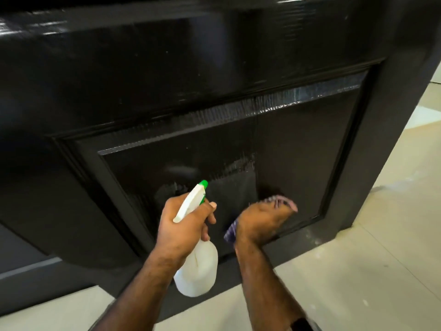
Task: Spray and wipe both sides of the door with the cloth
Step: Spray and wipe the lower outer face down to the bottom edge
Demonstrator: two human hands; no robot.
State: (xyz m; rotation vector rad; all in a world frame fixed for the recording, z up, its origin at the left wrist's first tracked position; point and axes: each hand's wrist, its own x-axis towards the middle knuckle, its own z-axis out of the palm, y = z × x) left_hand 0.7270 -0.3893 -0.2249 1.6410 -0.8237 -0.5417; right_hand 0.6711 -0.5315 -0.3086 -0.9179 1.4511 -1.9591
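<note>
Left hand [182,223] grips white plastic spray bottle with green nozzle [195,240], right hand [260,220] presses striped purple cloth [230,231] on glossy black panelled door [214,91]'s lower panel; risk: wet streaks dripping onto pale tiled floor [381,259].

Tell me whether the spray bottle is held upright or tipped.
Tipped. The left hand holds the spray bottle by its neck, its green nozzle leaning forward toward the door and its white body swung back toward the person.

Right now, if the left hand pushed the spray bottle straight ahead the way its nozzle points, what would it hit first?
Most likely the door's lower recessed panel. The left hand grips the spray bottle with its green nozzle aimed at that wet-streaked panel, and nothing shows between them. The gap is hard to judge from this view.
</note>
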